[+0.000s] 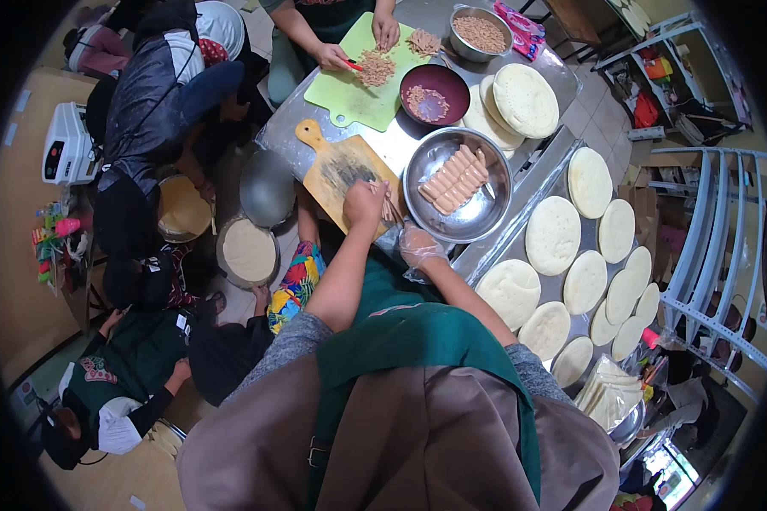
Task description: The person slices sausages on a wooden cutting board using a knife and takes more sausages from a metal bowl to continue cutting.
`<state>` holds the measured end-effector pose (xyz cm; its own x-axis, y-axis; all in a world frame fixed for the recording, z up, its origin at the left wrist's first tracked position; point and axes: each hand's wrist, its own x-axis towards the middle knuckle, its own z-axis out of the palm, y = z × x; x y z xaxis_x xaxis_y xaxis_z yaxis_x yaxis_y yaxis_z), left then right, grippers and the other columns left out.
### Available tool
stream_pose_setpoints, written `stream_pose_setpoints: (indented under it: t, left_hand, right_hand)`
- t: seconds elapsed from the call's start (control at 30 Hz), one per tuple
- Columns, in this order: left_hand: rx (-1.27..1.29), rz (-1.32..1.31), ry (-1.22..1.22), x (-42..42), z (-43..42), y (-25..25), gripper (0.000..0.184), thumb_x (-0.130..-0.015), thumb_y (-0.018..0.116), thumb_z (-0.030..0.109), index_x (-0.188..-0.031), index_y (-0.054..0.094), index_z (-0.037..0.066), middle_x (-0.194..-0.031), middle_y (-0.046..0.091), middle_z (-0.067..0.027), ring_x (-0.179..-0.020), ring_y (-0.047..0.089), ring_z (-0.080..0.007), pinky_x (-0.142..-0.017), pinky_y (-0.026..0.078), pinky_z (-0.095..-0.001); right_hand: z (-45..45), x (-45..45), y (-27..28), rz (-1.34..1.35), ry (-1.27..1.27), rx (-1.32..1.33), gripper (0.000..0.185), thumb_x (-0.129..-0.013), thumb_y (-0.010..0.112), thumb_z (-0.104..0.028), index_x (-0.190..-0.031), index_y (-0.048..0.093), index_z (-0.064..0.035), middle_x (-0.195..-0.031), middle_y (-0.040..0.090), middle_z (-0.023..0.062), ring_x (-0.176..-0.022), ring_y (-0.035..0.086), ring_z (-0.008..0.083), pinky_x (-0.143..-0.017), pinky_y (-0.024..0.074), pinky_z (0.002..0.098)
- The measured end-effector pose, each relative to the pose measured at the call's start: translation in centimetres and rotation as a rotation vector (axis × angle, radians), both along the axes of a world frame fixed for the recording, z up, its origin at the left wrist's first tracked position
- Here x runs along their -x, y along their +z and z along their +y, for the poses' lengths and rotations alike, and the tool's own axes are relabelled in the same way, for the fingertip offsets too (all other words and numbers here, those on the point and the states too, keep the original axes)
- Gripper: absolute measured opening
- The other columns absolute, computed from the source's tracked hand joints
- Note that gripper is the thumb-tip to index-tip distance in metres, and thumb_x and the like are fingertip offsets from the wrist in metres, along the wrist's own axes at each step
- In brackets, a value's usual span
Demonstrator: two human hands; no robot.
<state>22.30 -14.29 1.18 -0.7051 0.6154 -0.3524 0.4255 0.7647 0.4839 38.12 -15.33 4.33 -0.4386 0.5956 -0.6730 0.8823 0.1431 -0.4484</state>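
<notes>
Head view, left hand: bare left hand (366, 204) is bunched over some sausage pieces (389, 210), looks like it's pinning them at the wooden board's right edge, near end. Fingertips tucked badly = nicked, if there's a blade in there.
Right hand: right hand (421, 246), in clear plastic, is by the board's near corner. Thin dark edge beside it might be a knife, too small to tell, so can't say what it's grasping. Baggy plastic could snag or get sliced into the food.
Wooden board: wooden board (322, 170) lies by the near edge of the steel worktop (283, 128); pressing on that end could make it slide or tip, imo.
Sausage bowl: steel bowl (479, 223) with more sausages (453, 182) sits just right of the board, also by the worktop's near edge. A stray elbow could shove it.
</notes>
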Motion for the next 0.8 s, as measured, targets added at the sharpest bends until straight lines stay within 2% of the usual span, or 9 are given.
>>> stream_pose_setpoints:
  t: [0.13, 0.33, 0.43, 0.63, 0.73, 0.8]
  left_hand:
    - [0.087, 0.030, -0.035, 1.0, 1.6, -0.9, 0.045, -0.068, 0.082, 0.042, -0.087, 0.069, 0.003, -0.091, 0.070, -0.0196, -0.086, 0.069, -0.0362, -0.077, 0.055, -0.0447]
    - [0.164, -0.003, -0.148, 2.7, 2.2, -1.2, 0.026, -0.073, 0.076, 0.029, -0.084, 0.072, 0.006, -0.092, 0.071, -0.0158, -0.087, 0.069, -0.0334, -0.077, 0.055, -0.0425]
    - [0.108, 0.056, -0.111, 3.6, 1.8, -1.3, 0.021, -0.074, 0.074, 0.026, -0.083, 0.073, 0.008, -0.091, 0.071, -0.0145, -0.085, 0.069, -0.0326, -0.075, 0.055, -0.0421]
    - [0.016, 0.078, -0.148, 6.1, 0.9, -1.1, 0.021, -0.080, 0.071, 0.028, -0.085, 0.072, 0.008, -0.083, 0.070, -0.0149, -0.079, 0.069, -0.0333, -0.073, 0.055, -0.0413]
    - [-0.116, -0.026, -0.230, 7.6, 0.0, -2.0, 0.021, -0.076, 0.072, 0.023, -0.086, 0.071, 0.004, -0.076, 0.069, -0.0139, -0.072, 0.069, -0.0285, -0.069, 0.054, -0.0394]
    - [-0.164, -0.061, -0.206, 7.5, -0.4, -2.1, 0.022, -0.076, 0.073, 0.024, -0.087, 0.071, 0.004, -0.078, 0.070, -0.0138, -0.073, 0.069, -0.0272, -0.069, 0.054, -0.0391]
  right_hand:
    - [-0.6, -0.7, 0.3, -0.001, -0.031, -0.004, 0.031, -0.090, 0.042, -0.013, -0.110, 0.058, 0.0033, -0.107, 0.063, 0.0335, -0.104, 0.062, 0.0452, -0.090, 0.0484, 0.0522]
    - [-1.3, -2.1, -0.7, -0.002, -0.088, -0.001, 0.030, -0.091, 0.040, -0.013, -0.108, 0.059, 0.0034, -0.107, 0.062, 0.0343, -0.105, 0.061, 0.0459, -0.091, 0.0480, 0.0520]
    - [-1.3, -2.1, -1.1, 0.021, -0.111, 0.022, 0.031, -0.091, 0.040, -0.013, -0.109, 0.059, 0.0036, -0.109, 0.061, 0.0343, -0.106, 0.060, 0.0462, -0.092, 0.0473, 0.0519]
    - [-1.5, -2.6, -1.9, 0.059, -0.133, 0.008, 0.034, -0.092, 0.039, -0.016, -0.111, 0.059, 0.0034, -0.110, 0.061, 0.0339, -0.108, 0.060, 0.0454, -0.094, 0.0465, 0.0514]
    - [-1.4, -2.8, -2.3, 0.045, -0.127, -0.001, 0.034, -0.093, 0.038, -0.017, -0.111, 0.059, 0.0031, -0.110, 0.061, 0.0338, -0.108, 0.059, 0.0453, -0.094, 0.0462, 0.0514]
    - [-1.4, -2.7, -2.3, 0.040, -0.126, 0.000, 0.035, -0.093, 0.038, -0.018, -0.111, 0.059, 0.0029, -0.110, 0.061, 0.0336, -0.108, 0.059, 0.0455, -0.094, 0.0460, 0.0515]
